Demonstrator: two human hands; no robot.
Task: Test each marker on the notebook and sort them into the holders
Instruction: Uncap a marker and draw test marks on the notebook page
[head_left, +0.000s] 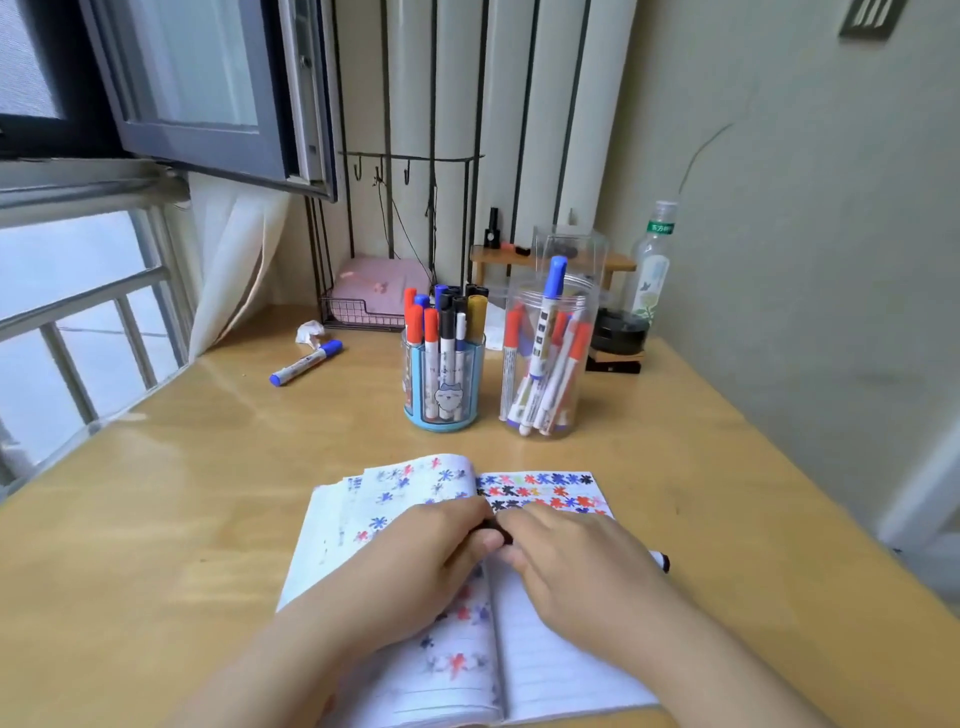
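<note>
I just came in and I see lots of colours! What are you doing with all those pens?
A person is trying out markers on an open notebook already dotted with red, blue and black star scribbles. Both hands meet over the page: the left hand and right hand hold a black marker between them, perhaps at its cap. Behind stand a blue holder and a clear jar, both with markers in them. One blue marker lies loose on the desk.

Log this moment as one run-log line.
left hand: holds black cap | right hand: holds black marker | over notebook | blue holder, clear jar: filled
</note>
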